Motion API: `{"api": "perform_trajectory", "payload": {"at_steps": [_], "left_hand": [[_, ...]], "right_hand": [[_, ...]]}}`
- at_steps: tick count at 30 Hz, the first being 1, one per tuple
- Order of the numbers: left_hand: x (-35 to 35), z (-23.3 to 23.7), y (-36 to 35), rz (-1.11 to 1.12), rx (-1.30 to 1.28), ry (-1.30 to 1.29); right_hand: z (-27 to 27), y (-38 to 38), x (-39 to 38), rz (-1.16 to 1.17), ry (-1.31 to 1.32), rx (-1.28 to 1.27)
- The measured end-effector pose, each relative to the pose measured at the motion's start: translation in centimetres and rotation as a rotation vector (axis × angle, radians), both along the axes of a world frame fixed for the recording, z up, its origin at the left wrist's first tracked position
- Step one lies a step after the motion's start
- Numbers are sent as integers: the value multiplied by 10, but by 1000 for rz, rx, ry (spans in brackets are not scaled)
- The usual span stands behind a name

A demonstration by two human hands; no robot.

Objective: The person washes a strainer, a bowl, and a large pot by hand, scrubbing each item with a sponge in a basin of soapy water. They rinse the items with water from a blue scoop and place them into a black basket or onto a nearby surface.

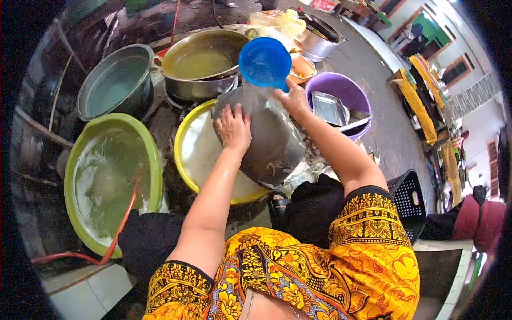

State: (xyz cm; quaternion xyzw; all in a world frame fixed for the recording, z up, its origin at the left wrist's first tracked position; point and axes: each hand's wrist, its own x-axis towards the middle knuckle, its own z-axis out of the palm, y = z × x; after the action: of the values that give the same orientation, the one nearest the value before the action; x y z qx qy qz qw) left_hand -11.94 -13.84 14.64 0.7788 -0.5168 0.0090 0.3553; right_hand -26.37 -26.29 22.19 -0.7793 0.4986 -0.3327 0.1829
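My right hand (294, 101) grips the handle of a blue plastic dipper (265, 61), which is tilted. Water streams from it onto a large dark round pan, wok-like in shape (272, 138). Spread flat on the upper left of the pan is my left hand (234, 129), fingers apart. The pan leans over a yellow-rimmed basin (178, 154) of cloudy, whitish water, and it hides the basin's right side. Splashing water blurs the pan's right edge.
A green basin (156, 170) of soapy water with an orange hose (126, 216) stands left. Behind are a dark tub (146, 80) and a large metal pot (192, 89). A purple basin (362, 98) holds metal trays. A black crate (408, 197) is at my right.
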Motion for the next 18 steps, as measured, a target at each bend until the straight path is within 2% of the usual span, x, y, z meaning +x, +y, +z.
{"api": "perform_trajectory", "payload": {"at_steps": [2,4,6,8,10,12,13,14,16,18], "left_hand": [[-5,10,-9,-193,-55,133],[-13,11,-23,-206,-75,61],[-19,16,-37,-386,-103,-58],[-19,13,-59,-458,-106,-120],[-16,14,-79,-487,94,-145],[-9,13,-101,-509,139,-18],[-11,15,-105,-396,182,-61],[-17,41,-100,-357,382,-3],[-34,80,-79,-182,306,135],[-37,75,-80,-143,281,148]], "right_hand": [[-4,-8,-12,-39,16,20],[-6,-10,-19,-81,22,42],[-9,-15,-27,-131,118,-15],[-10,-15,-34,-148,196,-4],[-10,-13,-41,-128,226,-36],[-1,-8,-45,-106,279,10],[3,-3,-47,-93,267,8],[7,2,-48,-79,254,5],[5,2,-51,-61,254,-2],[5,4,-56,-34,263,17]]}}
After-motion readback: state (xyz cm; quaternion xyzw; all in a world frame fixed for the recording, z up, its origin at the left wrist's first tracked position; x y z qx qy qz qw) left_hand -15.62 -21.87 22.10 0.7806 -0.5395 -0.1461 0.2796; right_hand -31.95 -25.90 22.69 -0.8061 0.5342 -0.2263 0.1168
